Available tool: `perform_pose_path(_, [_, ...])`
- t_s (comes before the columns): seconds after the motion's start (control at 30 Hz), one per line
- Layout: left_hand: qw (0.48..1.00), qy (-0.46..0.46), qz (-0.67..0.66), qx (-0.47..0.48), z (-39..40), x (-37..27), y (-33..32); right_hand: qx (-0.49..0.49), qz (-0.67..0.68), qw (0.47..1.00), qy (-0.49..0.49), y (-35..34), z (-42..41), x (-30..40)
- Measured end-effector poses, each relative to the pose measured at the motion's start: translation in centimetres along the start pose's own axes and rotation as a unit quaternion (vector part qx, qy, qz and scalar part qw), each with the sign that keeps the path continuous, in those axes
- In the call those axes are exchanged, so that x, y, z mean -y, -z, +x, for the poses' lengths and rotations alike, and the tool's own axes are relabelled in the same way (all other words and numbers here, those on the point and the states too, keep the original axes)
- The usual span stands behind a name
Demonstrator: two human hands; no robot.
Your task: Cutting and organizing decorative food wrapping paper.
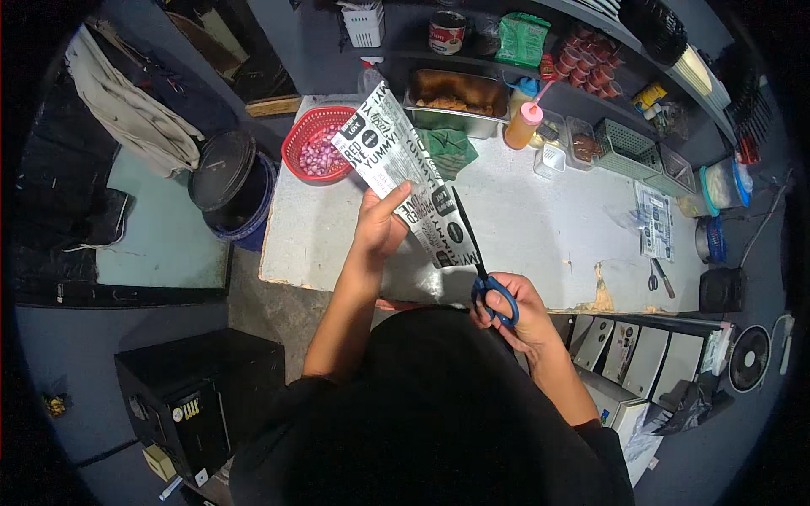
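Note:
My left hand [383,224] grips a long sheet of printed food wrapping paper [405,174], with the thumb on top, and holds it slanting above the white table [531,221]. In my right hand [519,310] is a pair of blue-handled scissors [497,300]. Their dark blades point away from me along the paper's right edge, near its lower corner. Whether the blades are cutting into the paper, I cannot tell.
A red basket of shallots [294,142] stands at the table's back left, beside a metal food pan [493,126]. Near the pan are a green cloth [449,152] and a sauce bottle [524,126]. Small scissors [652,278] and a knife [664,278] lie at the right.

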State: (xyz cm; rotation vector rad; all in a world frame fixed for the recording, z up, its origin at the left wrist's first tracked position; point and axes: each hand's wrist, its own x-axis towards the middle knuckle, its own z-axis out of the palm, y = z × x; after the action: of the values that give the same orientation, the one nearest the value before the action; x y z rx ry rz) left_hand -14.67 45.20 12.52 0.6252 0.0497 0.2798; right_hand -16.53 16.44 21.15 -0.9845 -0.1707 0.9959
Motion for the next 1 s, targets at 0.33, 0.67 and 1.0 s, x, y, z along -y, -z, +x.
perform_pose_path(0.33, [0.999, 0.018, 0.026, 0.018, -0.6, 0.3, -1.3, -0.001, -0.015, 1.0, 0.019, 0.1, 0.2, -0.3])
perform_pose_path(0.67, [0.999, 0.027, 0.031, 0.036, -0.9, 0.4, -2.1, -0.006, 0.019, 1.0, 0.012, 0.0, 0.4, -0.1])
perform_pose_path(1.0, [0.999, 0.03, 0.027, 0.032, -0.8, 0.8, -1.3, -0.018, 0.005, 1.0, 0.019, -0.2, 0.7, 0.0])
